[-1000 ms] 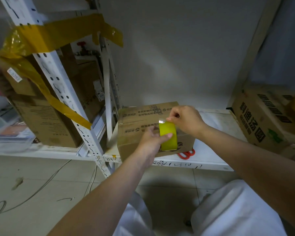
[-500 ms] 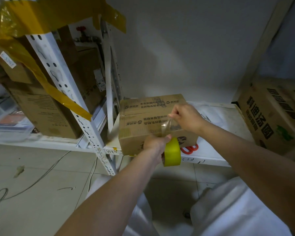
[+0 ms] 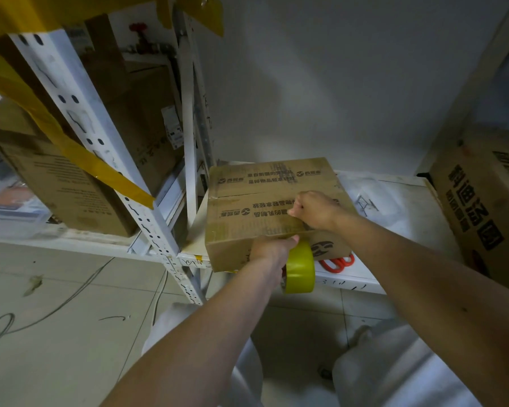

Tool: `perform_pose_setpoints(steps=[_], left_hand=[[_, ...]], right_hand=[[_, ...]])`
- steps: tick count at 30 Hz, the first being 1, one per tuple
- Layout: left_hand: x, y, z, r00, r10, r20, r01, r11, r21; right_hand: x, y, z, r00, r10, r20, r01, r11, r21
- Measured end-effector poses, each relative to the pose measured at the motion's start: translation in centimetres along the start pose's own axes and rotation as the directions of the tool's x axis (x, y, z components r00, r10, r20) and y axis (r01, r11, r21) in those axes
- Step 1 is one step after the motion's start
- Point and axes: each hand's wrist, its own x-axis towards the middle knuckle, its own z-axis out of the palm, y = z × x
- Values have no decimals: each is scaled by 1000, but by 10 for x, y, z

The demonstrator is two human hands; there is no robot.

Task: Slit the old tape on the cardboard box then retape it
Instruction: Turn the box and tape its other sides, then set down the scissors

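A: We have the cardboard box (image 3: 265, 207) on the white shelf (image 3: 394, 201), its front face hanging a little past the shelf's front edge. Its long axis runs left to right across our view, and the seam between the top flaps runs the same way.

B: Our right hand (image 3: 315, 211) sits on the top near the front right, fingers curled and pinching what looks like the free end of clear tape against the cardboard. The strip itself we can hardly make out.

A: Our left hand (image 3: 272, 249) grips the yellow tape roll (image 3: 300, 267) below the box's front top edge, against the front face. The roll stands on edge with its hole facing sideways.

B: Red-handled scissors (image 3: 337, 263) lie on the shelf just right of the box's front corner, partly hidden behind the roll.

A: A larger printed carton (image 3: 482, 207) stands at the far right, well apart. On the left rises a white perforated rack post (image 3: 100, 142) with yellow tape strips (image 3: 80, 154) across it, and brown boxes (image 3: 56, 183) behind.
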Motion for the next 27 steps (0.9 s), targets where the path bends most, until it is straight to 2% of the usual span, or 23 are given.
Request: perform_pose_setpoints(steps=[10,16,20,27], left_hand=[[3,-5,3,1000,-7,2,7,999,-36],[2,-9,1,1000,-7,14,8,999,-35],[-7,-20,0,998,-39,48,41,999,-25],[-17,-28,-2,998,36,57,-34,999,-39]], right_hand=[[5,4,7,1000,-14,-17,13,995,-96],[7,5,9,1000,0,-18,-2,998,-64],[7,8,7,997,63,-51,-61,997,38],[13,3,17,992,119,-47,-122,991,-53]])
